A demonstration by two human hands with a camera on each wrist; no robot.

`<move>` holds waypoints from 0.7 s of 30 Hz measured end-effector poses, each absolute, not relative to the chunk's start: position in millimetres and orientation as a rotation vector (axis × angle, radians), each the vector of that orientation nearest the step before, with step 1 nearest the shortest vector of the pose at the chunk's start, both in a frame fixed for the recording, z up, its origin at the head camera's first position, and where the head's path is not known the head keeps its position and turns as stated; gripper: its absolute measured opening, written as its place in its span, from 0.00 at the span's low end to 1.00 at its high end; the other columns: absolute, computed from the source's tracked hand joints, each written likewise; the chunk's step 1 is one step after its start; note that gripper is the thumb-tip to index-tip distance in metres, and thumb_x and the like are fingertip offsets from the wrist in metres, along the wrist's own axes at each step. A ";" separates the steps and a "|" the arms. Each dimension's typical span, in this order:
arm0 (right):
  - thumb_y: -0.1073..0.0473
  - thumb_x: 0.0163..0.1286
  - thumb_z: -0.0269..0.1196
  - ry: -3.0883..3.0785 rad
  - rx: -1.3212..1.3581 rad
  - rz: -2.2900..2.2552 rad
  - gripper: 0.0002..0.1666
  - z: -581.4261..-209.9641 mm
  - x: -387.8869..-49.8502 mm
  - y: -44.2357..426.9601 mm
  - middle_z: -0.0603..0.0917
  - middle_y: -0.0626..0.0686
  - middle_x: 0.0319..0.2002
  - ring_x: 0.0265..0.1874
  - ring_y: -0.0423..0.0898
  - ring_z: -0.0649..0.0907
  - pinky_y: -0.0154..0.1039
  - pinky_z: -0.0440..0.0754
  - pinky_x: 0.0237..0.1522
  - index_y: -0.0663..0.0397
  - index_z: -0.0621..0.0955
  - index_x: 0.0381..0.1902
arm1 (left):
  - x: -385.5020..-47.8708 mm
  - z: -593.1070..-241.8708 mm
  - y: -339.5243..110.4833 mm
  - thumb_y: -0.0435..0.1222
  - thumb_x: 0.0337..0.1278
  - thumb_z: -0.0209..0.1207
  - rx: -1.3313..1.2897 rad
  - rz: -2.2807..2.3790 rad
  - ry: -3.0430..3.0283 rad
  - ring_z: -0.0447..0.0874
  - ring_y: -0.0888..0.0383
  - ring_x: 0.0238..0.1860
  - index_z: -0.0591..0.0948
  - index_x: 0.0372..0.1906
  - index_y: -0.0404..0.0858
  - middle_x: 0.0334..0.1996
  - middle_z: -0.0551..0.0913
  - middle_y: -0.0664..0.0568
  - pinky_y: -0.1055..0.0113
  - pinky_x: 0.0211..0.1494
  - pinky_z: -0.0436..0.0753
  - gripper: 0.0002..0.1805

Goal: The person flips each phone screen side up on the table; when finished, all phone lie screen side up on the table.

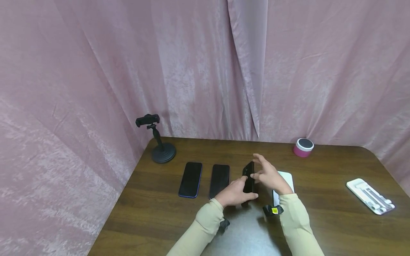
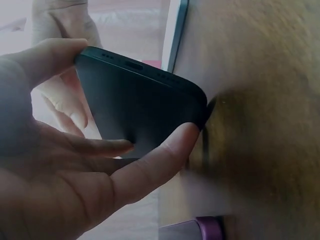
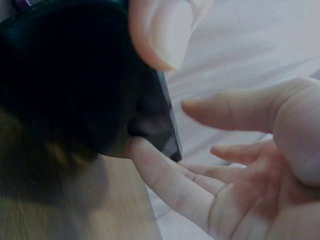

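Observation:
In the head view, a black phone (image 1: 248, 183) is raised off the table between the hands. My left hand (image 1: 235, 193) grips it low down. The left wrist view shows my left hand (image 2: 65, 175) with fingertips on both long edges of the phone (image 2: 135, 107), its port end facing the camera. My right hand (image 1: 270, 176) is at the upper right side. In the right wrist view, one fingertip of my right hand (image 3: 265, 185) touches the phone (image 3: 65, 75) near its camera end; the thumb appears slightly apart from the edge.
Two dark-screened phones (image 1: 190, 179) (image 1: 219, 179) lie to the left, a black phone stand (image 1: 163, 153) behind them. A white flat object (image 1: 287, 177) lies partly under my right arm. Farther right are a pink jar (image 1: 303, 148) and a white folded stand (image 1: 368, 196).

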State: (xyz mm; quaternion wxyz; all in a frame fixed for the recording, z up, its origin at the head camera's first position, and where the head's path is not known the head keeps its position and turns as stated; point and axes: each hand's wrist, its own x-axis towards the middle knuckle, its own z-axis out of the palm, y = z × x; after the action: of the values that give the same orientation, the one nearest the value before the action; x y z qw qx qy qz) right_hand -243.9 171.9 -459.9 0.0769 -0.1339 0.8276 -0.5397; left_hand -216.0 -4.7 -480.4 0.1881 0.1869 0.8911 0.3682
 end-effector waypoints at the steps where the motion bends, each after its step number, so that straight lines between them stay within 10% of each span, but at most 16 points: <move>1: 0.77 0.65 0.61 2.478 -0.420 -1.620 0.46 -459.4 -243.5 171.1 0.62 0.80 0.68 0.36 0.58 0.86 0.48 0.87 0.36 0.71 0.53 0.76 | -216.0 -479.3 -5.4 0.50 0.63 0.65 0.517 1.049 2.501 0.73 0.49 0.66 0.62 0.75 0.29 0.68 0.72 0.37 0.54 0.65 0.75 0.46; 12: 0.64 0.76 0.56 2.510 -0.502 -1.506 0.37 -462.1 -248.6 168.3 0.61 0.76 0.71 0.59 0.70 0.77 0.58 0.77 0.58 0.74 0.55 0.75 | -220.8 -471.1 -13.6 0.42 0.62 0.67 0.531 1.127 2.464 0.81 0.51 0.56 0.60 0.74 0.25 0.64 0.76 0.34 0.58 0.57 0.80 0.44; 21: 0.61 0.78 0.56 2.449 -0.581 -1.462 0.38 -476.4 -252.8 168.5 0.58 0.77 0.72 0.68 0.72 0.65 0.63 0.66 0.65 0.80 0.55 0.73 | -221.5 -469.4 -17.8 0.27 0.59 0.66 0.532 1.382 2.281 0.85 0.54 0.23 0.65 0.72 0.29 0.41 0.85 0.40 0.62 0.24 0.81 0.37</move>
State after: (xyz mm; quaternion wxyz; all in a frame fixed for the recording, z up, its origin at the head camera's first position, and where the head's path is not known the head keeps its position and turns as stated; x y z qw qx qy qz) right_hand -252.8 168.5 -476.4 0.1150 -0.1984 0.8358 -0.4989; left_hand -221.5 -17.8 -469.4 0.2096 0.1914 0.8201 0.4969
